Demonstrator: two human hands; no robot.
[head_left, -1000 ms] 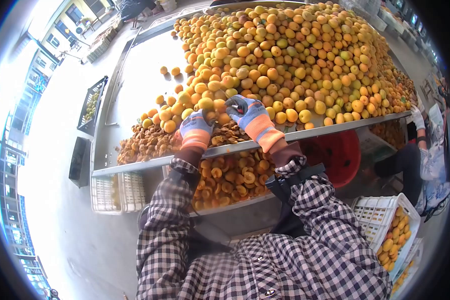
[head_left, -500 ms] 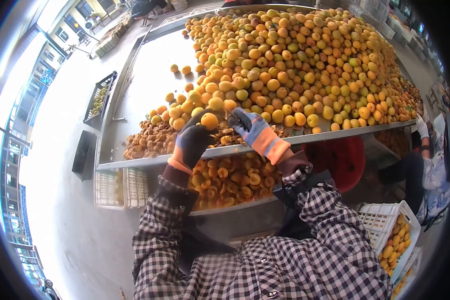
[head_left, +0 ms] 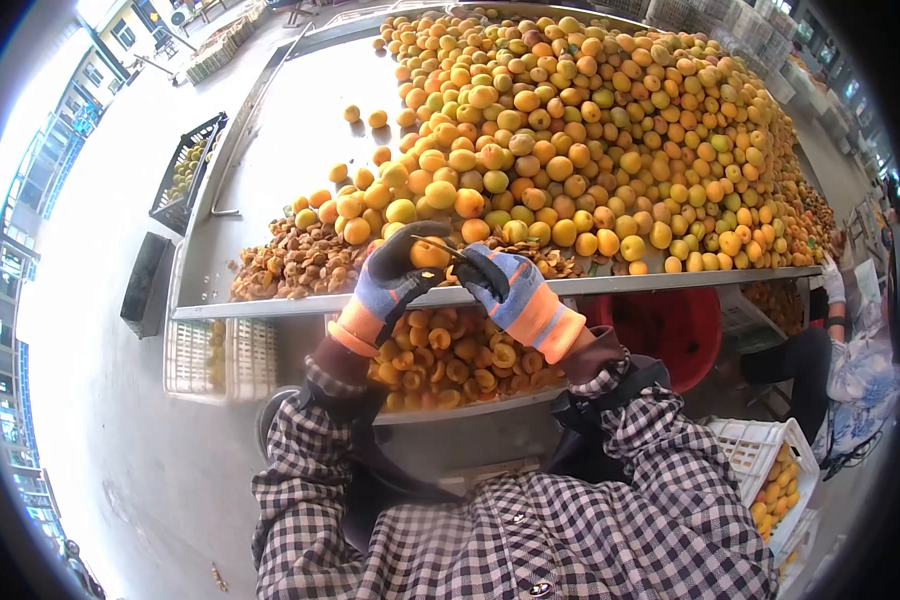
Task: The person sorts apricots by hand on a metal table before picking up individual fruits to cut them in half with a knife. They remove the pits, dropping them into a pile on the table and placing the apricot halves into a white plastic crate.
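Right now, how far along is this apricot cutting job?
Done: halved apricots fill a tray under the table, and a heap of pits lies at its edge. In hand: the left hand grips one apricot while the right hand holds what looks like a small blade against it. Left: the large pile of whole apricots, far more than the tray holds.

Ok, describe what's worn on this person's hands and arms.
The left hand and right hand are both gloved in knit fabric. The backs are blue-grey, the palms and fingers have a dark coating, and the cuffs are bright orange. Both sleeves are black-and-white checked cloth, with a brownish band at each wrist.
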